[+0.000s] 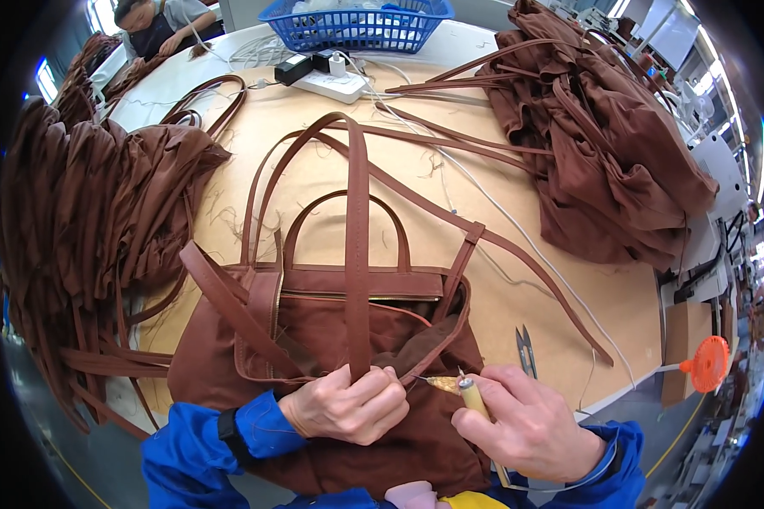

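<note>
A brown bag (pixel 306 467) with handles and an opened zipper lies before me. My left hand (pixel 348 405) is closed, pinching the bag's upper edge near the lower end of a long strap (pixel 357 254). To its right, my right hand (pixel 530 420) is closed around a cream-handled pen-like tool (pixel 477 401) with a cord. A gold-coloured, narrowing piece (pixel 444 384) points left from the tool toward the bag's edge beside my left fingers; whether its thin tip touches the edge I cannot tell. Dark thread snips (pixel 526 351) lie on the table beyond my right hand.
Piles of brown bags stand at the left (pixel 85 212) and right (pixel 594 144). A blue basket (pixel 356 30) and a white power strip (pixel 331 85) are at the back. A white cord crosses the table. An orange fan (pixel 706 363) stands right; another person (pixel 165 25) sits far left.
</note>
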### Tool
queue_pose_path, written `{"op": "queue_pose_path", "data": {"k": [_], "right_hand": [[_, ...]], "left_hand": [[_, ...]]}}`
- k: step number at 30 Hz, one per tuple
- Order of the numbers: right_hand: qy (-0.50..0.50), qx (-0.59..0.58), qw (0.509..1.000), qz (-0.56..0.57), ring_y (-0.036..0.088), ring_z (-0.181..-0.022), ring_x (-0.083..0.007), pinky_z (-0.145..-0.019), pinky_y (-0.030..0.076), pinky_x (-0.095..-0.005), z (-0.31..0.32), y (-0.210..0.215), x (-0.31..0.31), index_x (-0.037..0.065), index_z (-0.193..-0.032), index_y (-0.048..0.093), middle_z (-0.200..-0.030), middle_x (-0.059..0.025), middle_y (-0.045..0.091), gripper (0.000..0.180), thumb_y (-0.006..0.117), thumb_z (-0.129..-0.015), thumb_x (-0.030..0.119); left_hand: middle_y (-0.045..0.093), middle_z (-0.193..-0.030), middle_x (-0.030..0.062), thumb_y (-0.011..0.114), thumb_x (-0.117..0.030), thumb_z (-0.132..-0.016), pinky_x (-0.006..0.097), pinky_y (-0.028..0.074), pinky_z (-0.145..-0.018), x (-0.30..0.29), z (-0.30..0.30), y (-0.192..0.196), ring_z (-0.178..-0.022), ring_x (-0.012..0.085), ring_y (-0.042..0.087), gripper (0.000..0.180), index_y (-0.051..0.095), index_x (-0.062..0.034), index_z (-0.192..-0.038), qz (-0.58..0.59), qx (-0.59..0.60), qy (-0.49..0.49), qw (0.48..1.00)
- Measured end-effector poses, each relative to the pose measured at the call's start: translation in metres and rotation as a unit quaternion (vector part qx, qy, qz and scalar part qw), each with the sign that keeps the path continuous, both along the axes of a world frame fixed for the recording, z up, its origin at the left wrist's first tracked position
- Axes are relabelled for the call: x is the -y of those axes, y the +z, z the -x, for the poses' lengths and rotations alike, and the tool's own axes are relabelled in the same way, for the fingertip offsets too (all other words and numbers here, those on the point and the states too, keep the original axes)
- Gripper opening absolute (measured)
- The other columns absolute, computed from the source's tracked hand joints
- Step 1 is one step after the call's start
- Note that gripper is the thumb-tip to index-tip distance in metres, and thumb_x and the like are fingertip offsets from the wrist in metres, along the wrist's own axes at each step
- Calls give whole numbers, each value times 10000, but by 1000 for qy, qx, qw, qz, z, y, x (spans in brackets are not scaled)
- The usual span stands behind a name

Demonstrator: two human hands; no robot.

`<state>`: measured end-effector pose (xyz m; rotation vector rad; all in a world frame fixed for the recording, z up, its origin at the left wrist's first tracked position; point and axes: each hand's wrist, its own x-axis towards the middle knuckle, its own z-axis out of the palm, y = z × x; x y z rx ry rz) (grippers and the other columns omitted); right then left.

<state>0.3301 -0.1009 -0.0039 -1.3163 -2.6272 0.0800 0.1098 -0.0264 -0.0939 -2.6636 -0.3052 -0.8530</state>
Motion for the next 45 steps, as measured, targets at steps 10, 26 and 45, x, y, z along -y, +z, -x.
{"op": "queue_pose_path", "data": {"k": [10, 26, 45], "right_hand": [[-42, -111, 993, -7, 636, -911, -247, -680, 541, -318, -6, -36, 9, 85, -851, 562, -1021, -135, 656, 163, 692, -755, 62], [-252, -444, 854, -99, 675, -922, -301, -710, 569, -334, -51, -66, 51, 84, -834, 427, -1098, -220, 624, 352, 718, -779, -105], [49, -191, 972, -125, 647, -878, -289, -733, 549, -414, -7, -83, -20, 104, -852, 519, -968, -128, 642, 295, 771, -742, -2]], "left_hand": [[509, -735, 0, 675, -42, -666, 212, 380, -484, 0, 2, -1, -695, 101, 537, 127, 566, -106, -674, 18, 5, 5, 1000], [481, -715, 0, 662, -64, -647, 217, 269, -422, -2, 1, -4, -623, 75, 500, 92, 582, -80, -690, 21, 0, 5, 1000], [450, -711, -8, 678, -16, -681, 228, 265, -424, -4, 1, -4, -609, 72, 487, 156, 545, -98, -682, 51, 9, 13, 999]]}}
